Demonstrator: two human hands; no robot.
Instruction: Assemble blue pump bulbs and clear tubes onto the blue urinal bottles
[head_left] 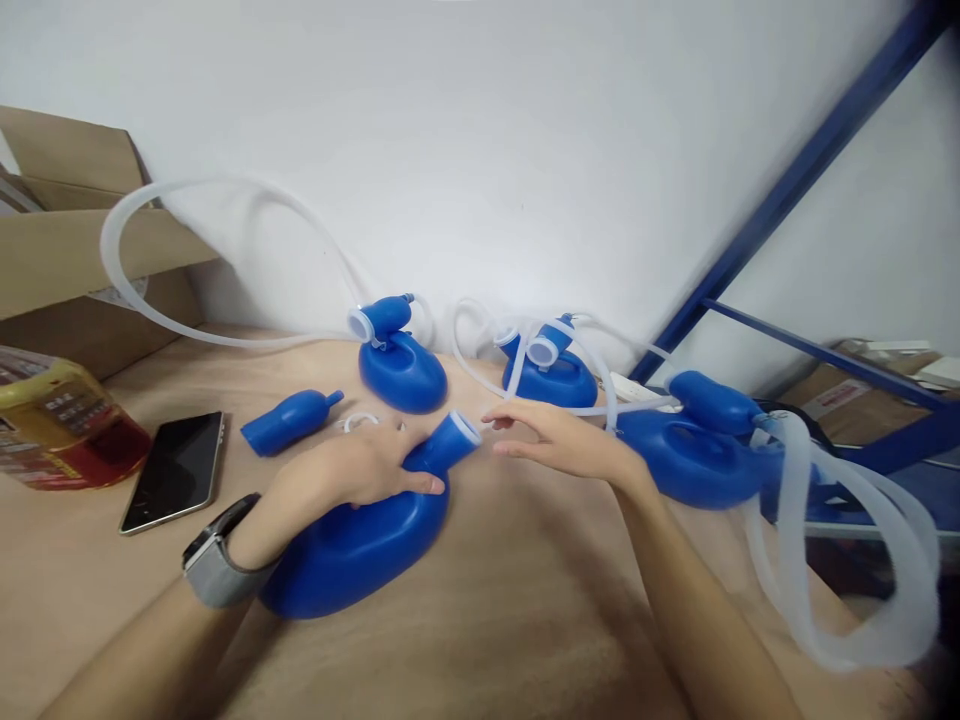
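A blue plastic urinal bottle (360,555) lies on its side in front of me, its neck and white-rimmed mouth pointing up to the right. My left hand (364,462), with a watch on its wrist, is wrapped over the bottle's handle just below the neck. To the right of the mouth, apart from it, hovers my right hand (562,438), fingers stretched out and holding nothing. A loose blue funnel-shaped piece (291,420) with a narrow spout rests beyond my left hand. Close to it is a white ring (361,420), partly hidden by that hand.
Several similar blue bottles (405,372) with clear hoses (225,338) stand along the wall. One bottle (686,455) and its coiled hose (862,640) are at the right, before a blue metal frame (795,170). A phone (176,470), a jug (67,420) and a cardboard box (82,245) occupy the left.
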